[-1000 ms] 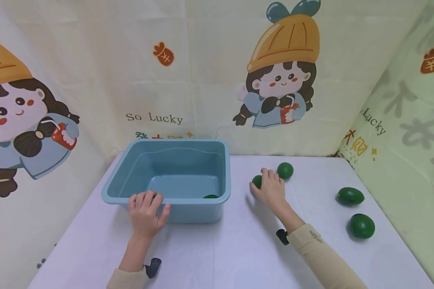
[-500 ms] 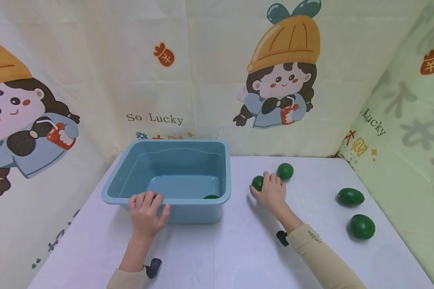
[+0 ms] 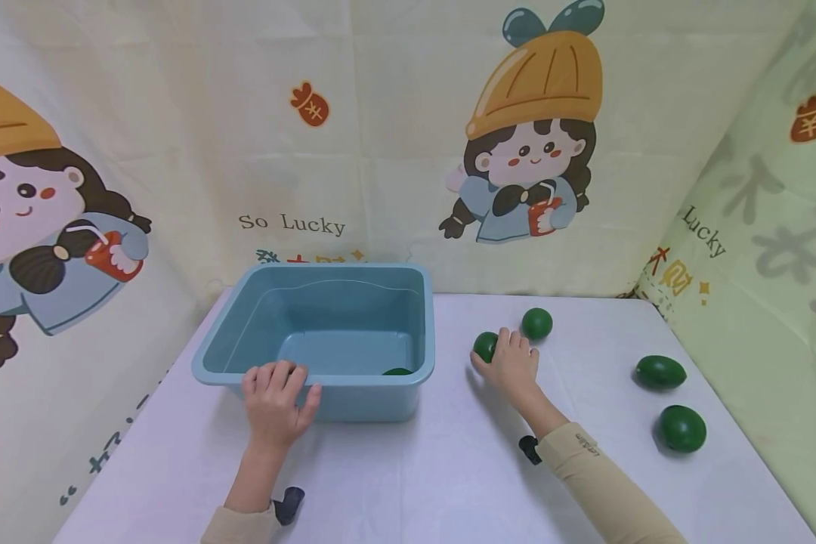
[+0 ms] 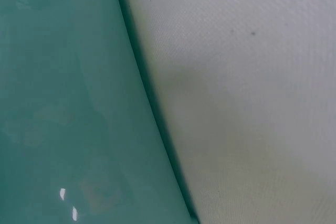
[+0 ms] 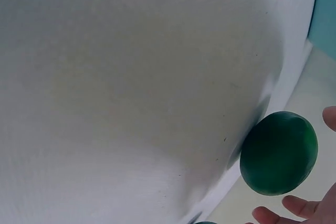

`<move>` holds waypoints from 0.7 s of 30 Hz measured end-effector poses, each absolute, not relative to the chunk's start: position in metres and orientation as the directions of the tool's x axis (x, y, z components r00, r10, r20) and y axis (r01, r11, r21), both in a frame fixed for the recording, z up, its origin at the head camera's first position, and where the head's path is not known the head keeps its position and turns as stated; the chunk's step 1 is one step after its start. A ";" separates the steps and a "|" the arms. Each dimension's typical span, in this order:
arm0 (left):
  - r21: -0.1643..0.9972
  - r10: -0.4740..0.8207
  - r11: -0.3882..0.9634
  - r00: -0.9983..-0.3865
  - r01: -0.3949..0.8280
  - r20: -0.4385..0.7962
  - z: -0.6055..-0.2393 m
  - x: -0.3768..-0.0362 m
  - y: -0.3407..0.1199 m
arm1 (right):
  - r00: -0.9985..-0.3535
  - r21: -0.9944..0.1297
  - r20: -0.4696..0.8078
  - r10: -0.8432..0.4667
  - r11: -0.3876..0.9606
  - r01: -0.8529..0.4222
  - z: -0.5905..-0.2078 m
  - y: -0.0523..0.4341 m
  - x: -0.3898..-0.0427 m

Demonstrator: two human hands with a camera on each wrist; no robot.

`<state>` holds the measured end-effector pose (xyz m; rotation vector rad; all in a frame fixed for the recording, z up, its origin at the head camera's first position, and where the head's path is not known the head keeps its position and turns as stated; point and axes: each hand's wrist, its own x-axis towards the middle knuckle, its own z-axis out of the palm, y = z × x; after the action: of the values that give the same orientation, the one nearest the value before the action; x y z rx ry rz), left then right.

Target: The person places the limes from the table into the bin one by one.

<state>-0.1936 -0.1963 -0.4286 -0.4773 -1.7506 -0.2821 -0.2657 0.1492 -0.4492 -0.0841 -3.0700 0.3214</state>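
Your left hand (image 3: 274, 400) is resting on the near rim of the blue tub (image 3: 326, 344), fingers curled over its edge. Your right hand (image 3: 513, 363) is lying just right of the tub, fingers curling round a green avocado (image 3: 485, 346) on the white table (image 3: 449, 468); another avocado (image 3: 536, 323) is sitting just beyond it

A small, round, dark green fruit (image 3: 485, 345) lay on the white table, right of the blue tub (image 3: 326, 378) and towards the far side. The right hand (image 3: 513, 363) covered its near right side, fingers curled over it. The tub, an open rectangular plastic basin, stood at left centre, and the left hand (image 3: 274, 400) gripped its near rim.
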 end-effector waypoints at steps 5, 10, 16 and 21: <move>-0.065 0.164 0.885 -0.179 0.462 0.970 -0.429 -0.193 -0.197 | -0.997 -0.221 0.045 0.064 0.974 0.052 -0.452 0.150 -0.265; -0.060 0.166 0.884 -0.192 0.463 0.967 -0.429 -0.193 -0.197 | -0.997 -0.221 0.042 0.067 0.974 0.056 -0.454 0.150 -0.264; -0.059 0.166 0.884 -0.194 0.463 0.967 -0.429 -0.192 -0.197 | -0.997 -0.207 0.033 0.075 0.976 0.066 -0.457 0.150 -0.266; -0.064 0.166 0.886 -0.185 0.460 0.969 -0.429 -0.193 -0.197 | -0.996 -0.191 0.019 0.087 0.978 0.082 -0.461 0.152 -0.267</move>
<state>-0.1930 -0.1974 -0.4290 -0.4763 -1.7592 -0.2817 -0.2671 0.1519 -0.4606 -0.1320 -3.0972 0.2973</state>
